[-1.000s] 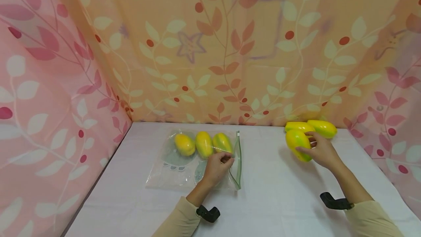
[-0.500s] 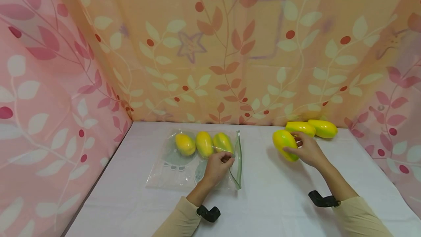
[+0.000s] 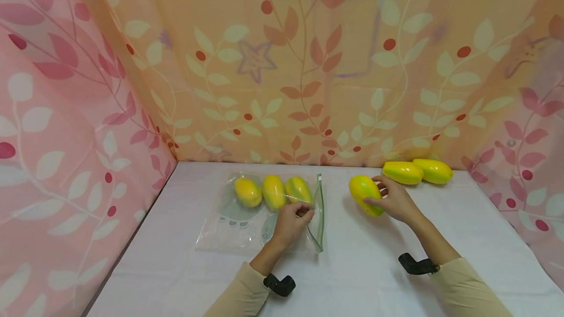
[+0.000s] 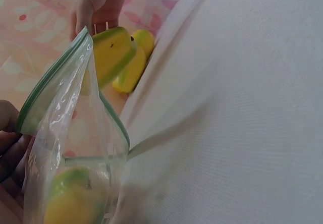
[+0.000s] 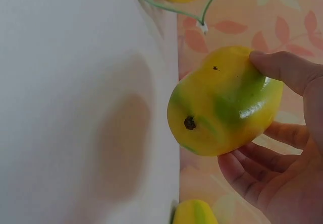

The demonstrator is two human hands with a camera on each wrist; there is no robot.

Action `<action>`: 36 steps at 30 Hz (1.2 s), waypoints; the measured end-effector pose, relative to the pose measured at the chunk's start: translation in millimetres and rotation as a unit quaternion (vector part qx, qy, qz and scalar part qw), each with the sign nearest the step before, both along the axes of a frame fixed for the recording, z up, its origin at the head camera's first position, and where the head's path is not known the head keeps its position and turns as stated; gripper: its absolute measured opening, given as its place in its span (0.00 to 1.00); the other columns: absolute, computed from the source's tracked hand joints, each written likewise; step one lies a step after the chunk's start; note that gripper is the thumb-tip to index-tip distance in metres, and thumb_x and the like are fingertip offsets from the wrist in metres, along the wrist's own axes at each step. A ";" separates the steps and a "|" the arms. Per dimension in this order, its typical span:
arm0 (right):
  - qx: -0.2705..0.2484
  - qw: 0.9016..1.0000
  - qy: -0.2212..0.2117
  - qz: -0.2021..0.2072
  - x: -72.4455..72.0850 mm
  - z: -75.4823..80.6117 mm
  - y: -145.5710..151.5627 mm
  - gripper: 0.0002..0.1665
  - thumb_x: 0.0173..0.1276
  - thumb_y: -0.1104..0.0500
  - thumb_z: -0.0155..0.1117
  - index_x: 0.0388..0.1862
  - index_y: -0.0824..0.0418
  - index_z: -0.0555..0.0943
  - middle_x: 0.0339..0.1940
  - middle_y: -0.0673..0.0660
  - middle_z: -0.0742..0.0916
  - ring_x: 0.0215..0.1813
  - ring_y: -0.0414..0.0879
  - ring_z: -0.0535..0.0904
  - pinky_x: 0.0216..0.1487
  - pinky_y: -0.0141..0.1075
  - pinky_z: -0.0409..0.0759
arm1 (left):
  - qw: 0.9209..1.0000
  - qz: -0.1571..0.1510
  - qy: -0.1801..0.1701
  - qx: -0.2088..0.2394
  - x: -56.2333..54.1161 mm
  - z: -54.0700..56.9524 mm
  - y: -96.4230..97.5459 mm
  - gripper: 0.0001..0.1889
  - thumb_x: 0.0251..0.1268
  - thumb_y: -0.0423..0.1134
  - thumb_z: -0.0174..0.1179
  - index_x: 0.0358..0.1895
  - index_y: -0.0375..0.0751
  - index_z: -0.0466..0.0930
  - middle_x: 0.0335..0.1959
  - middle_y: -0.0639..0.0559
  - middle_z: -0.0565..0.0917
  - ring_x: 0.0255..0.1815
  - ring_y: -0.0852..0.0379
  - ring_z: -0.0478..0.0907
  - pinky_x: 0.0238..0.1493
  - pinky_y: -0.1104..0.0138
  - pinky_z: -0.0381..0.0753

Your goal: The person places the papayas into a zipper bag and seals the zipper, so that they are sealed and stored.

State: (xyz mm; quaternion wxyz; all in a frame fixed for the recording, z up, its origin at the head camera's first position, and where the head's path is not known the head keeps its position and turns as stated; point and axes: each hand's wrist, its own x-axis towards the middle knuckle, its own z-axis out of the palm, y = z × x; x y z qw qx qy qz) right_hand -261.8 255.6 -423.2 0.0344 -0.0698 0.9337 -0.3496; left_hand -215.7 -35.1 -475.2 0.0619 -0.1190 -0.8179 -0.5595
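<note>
My right hand [image 3: 394,202] holds a yellow-green papaya [image 3: 365,194] between thumb and fingers, above the table to the right of the bag. In the right wrist view, the papaya [image 5: 222,103] shows a dark stem scar, and its shadow falls on the cloth. My left hand [image 3: 292,224] pinches the upper side of a clear zip bag [image 3: 211,238] near its green-edged mouth. The left wrist view shows the green zip edge [image 4: 55,77] lifted and the mouth gaping toward the right hand. Inside the bag lie three papayas [image 3: 273,192] in a row.
Two more papayas [image 3: 403,172] lie side by side at the table's back right, against the patterned curtain [image 3: 308,126]. White cloth covers the table [image 3: 352,268]. Floral curtains also close off both sides. Each wrist wears a black camera mount [image 3: 416,264].
My right hand has carried the papaya left, away from the two at the back right and closer to the bag's mouth. The left hand and bag have stayed in place.
</note>
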 end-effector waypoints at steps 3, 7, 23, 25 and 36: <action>-0.002 1.000 -0.014 0.002 -0.7 -2.8 -6.9 0.47 0.58 0.42 0.72 0.67 0.66 0.66 0.56 0.69 0.78 0.53 0.59 0.75 0.49 0.47 0.83 | 1.000 0.000 0.003 -0.002 -0.5 -0.5 0.0 0.08 0.64 0.36 0.62 0.41 0.34 0.85 0.34 0.46 0.87 0.32 0.64 0.78 0.37 0.77 0.79; 0.000 1.000 -0.030 0.002 -0.8 -5.8 -16.9 0.47 0.57 0.42 0.72 0.68 0.65 0.66 0.56 0.69 0.78 0.53 0.60 0.75 0.50 0.47 0.83 | 1.000 0.001 0.003 -0.001 -0.5 -0.2 0.4 0.08 0.63 0.36 0.63 0.41 0.34 0.86 0.34 0.46 0.87 0.32 0.65 0.78 0.36 0.77 0.79; -0.006 0.998 -0.043 0.042 -6.6 -19.9 -56.3 0.44 0.56 0.43 0.73 0.66 0.62 0.69 0.55 0.65 0.80 0.49 0.53 0.76 0.48 0.43 0.82 | 1.000 0.013 0.023 0.006 -3.8 -2.1 2.3 0.08 0.62 0.34 0.63 0.40 0.32 0.85 0.32 0.47 0.86 0.30 0.66 0.77 0.35 0.76 0.80; -0.005 0.998 -0.044 0.049 -6.5 -21.4 -60.6 0.44 0.56 0.43 0.73 0.66 0.63 0.69 0.54 0.65 0.80 0.49 0.53 0.76 0.48 0.43 0.82 | 1.000 0.014 0.015 0.006 -4.1 -1.6 2.5 0.08 0.62 0.34 0.63 0.40 0.32 0.85 0.32 0.47 0.86 0.31 0.66 0.77 0.35 0.76 0.80; -0.006 0.998 -0.033 0.060 -7.4 -32.6 -85.5 0.43 0.54 0.44 0.75 0.64 0.63 0.72 0.52 0.62 0.82 0.46 0.50 0.77 0.47 0.42 0.83 | 1.000 -0.011 -0.003 0.002 -1.2 1.9 2.0 0.09 0.64 0.37 0.63 0.41 0.36 0.86 0.34 0.48 0.87 0.33 0.64 0.78 0.37 0.76 0.79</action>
